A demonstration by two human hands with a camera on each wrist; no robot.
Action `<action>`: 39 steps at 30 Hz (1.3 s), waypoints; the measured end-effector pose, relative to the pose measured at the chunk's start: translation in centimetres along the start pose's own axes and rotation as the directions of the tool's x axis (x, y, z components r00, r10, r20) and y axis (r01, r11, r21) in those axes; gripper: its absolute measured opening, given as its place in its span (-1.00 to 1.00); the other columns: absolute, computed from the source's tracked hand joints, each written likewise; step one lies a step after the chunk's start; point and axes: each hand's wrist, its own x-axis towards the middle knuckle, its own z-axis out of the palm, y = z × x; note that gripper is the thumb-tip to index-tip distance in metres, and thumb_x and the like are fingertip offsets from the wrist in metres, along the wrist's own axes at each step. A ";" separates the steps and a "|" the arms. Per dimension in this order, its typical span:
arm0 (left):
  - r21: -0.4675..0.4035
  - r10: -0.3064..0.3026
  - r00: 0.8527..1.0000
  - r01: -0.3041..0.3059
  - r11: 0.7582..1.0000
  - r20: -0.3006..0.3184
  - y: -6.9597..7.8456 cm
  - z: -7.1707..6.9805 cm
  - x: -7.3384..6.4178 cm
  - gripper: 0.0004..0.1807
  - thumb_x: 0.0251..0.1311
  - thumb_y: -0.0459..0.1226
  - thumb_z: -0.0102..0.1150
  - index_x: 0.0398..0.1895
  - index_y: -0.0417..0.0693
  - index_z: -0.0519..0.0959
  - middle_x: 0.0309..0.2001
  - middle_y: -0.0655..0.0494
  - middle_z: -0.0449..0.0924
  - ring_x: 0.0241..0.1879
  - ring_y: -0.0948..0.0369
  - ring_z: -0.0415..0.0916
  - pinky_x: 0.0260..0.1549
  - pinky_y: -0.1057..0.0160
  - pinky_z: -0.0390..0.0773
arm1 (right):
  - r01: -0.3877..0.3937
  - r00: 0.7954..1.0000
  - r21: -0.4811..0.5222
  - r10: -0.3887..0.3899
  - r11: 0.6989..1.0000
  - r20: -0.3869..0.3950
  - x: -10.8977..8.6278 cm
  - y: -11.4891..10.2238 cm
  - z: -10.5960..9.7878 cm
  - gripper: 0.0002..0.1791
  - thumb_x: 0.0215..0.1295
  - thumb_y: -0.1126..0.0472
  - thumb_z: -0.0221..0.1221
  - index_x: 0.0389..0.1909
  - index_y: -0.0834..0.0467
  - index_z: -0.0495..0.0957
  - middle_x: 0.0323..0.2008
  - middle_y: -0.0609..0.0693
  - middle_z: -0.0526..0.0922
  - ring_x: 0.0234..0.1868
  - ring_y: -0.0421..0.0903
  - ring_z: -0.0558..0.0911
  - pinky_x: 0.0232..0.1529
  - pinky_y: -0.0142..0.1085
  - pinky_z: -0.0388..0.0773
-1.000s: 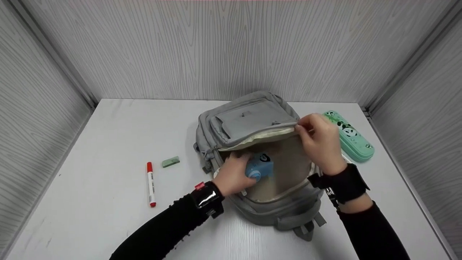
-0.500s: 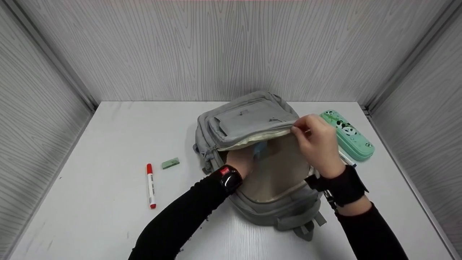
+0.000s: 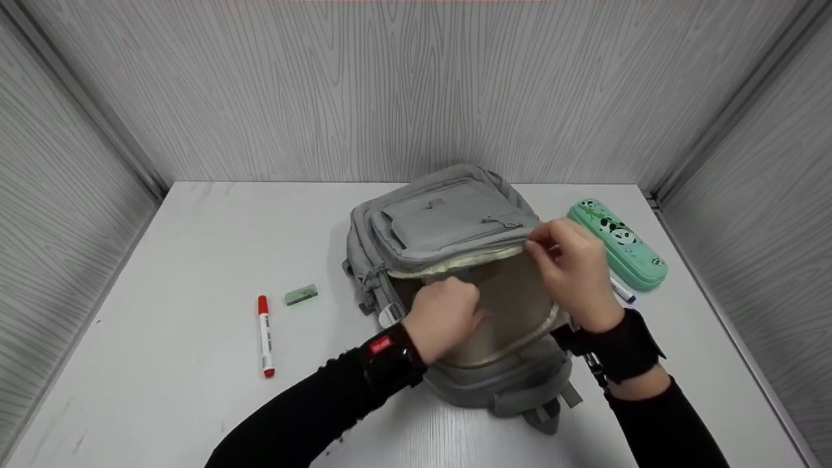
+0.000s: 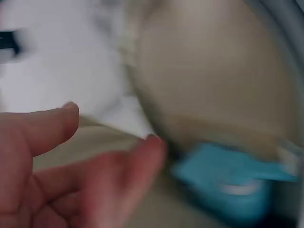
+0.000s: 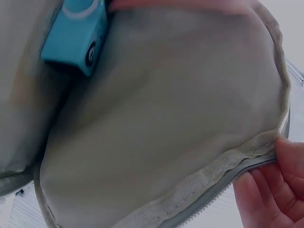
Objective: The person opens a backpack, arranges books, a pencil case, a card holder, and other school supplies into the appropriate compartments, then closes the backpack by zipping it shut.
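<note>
A grey backpack [image 3: 448, 224] lies on the table with its main compartment unzipped. My right hand [image 3: 572, 270] pinches the zipped edge of its flap [image 5: 190, 194] between thumb and fingers and holds it up. Over the opening is my left hand [image 3: 448, 318], holding nothing; in the left wrist view its thumb and fingers [image 4: 123, 175] stand apart. Deep inside the bag sits a blue boxy item [image 5: 76, 38] with a white-ringed round part and a small black-and-white picture. The flap hides this item in the head view.
Left of the bag lie a green eraser [image 3: 301, 294] and a red-capped white marker [image 3: 265, 335]. On the right are a green panda pencil case [image 3: 621, 244] and a dark-tipped white pen [image 3: 622, 289], partly hidden by my right hand. A pale wall [image 3: 390, 91] rises behind the table.
My left hand carried the blue item deeper into the backpack, let go of it and came back out toward the opening. The right hand keeps its pinch on the flap.
</note>
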 end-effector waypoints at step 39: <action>-0.067 0.159 0.845 -0.223 0.973 -0.511 -2.9 0.0 -1.5 -0.84 -0.12 -0.42 0.42 -0.40 -0.11 0.70 -0.45 0.11 0.61 -0.38 0.19 0.55 -0.31 0.32 0.57 | -0.550 0.573 -0.510 0.743 0.661 0.346 -9.5 23.7 -6.8 -0.18 0.41 -0.07 0.08 0.52 0.22 0.04 0.45 0.60 -0.10 0.36 0.68 0.03 0.23 0.50 0.15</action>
